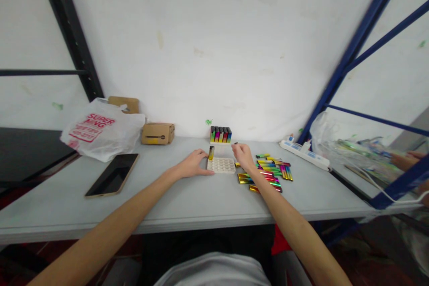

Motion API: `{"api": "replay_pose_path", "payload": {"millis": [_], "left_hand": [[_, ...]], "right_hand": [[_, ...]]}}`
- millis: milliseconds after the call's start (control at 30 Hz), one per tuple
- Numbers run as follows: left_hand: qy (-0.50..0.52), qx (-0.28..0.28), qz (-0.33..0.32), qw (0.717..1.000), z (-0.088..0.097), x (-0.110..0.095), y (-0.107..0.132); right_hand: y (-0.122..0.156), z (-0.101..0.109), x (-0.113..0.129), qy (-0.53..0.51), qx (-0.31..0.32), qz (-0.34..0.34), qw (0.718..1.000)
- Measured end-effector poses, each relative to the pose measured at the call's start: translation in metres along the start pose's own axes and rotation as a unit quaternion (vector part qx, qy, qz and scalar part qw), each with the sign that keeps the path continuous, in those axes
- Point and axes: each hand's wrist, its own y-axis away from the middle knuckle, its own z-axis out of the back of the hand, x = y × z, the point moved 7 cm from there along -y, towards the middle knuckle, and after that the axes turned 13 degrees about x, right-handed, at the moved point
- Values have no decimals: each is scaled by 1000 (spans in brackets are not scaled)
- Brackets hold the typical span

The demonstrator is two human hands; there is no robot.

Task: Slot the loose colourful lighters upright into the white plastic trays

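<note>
A white slotted tray (221,166) lies on the grey table (187,201). One lighter (211,152) stands upright in its far left corner. My left hand (194,164) rests against the tray's left side, its fingers curled beside that lighter. Over the tray's right end, my right hand (243,155) is pinched on a small dark-tipped lighter (235,144). A heap of several shiny multicoloured lighters (270,172) lies on the table just right of my right hand. A filled tray of upright lighters (220,134) stands behind, against the wall.
A phone (112,174) lies face up at the left. A white plastic bag (100,128) and a cardboard box (157,133) sit at the back left. A white power strip (304,152) lies at the right. Another person's hands (407,159) show beyond the blue frame (348,60).
</note>
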Motion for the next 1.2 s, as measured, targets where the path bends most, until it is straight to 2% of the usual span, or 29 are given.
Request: {"api": "replay_pose_path", "payload": {"millis": [100, 167, 333, 533, 700, 800, 1000, 1200], "left_hand": [[-1, -3, -1, 1000, 0, 0, 0], [-4, -1, 0, 1000, 0, 0, 0], [-11, 2, -4, 1000, 1, -3, 1], [-8, -3, -6, 1000, 3, -4, 1], [-13, -3, -7, 1000, 2, -4, 2], [-16, 1, -3, 1000, 0, -2, 1], [-13, -4, -14, 1000, 0, -2, 1], [-18, -1, -6, 1000, -1, -2, 1]], "right_hand": [[2, -2, 6, 35, -32, 20, 999], [2, -5, 11, 47, -29, 30, 998], [5, -11, 21, 82, -7, 54, 995], [7, -27, 26, 119, 68, 87, 987], [8, -32, 34, 200, 64, 160, 965], [9, -36, 33, 216, 91, 144, 961], [12, -40, 37, 145, 141, 131, 971], [13, -54, 32, 195, 193, 147, 950]]}}
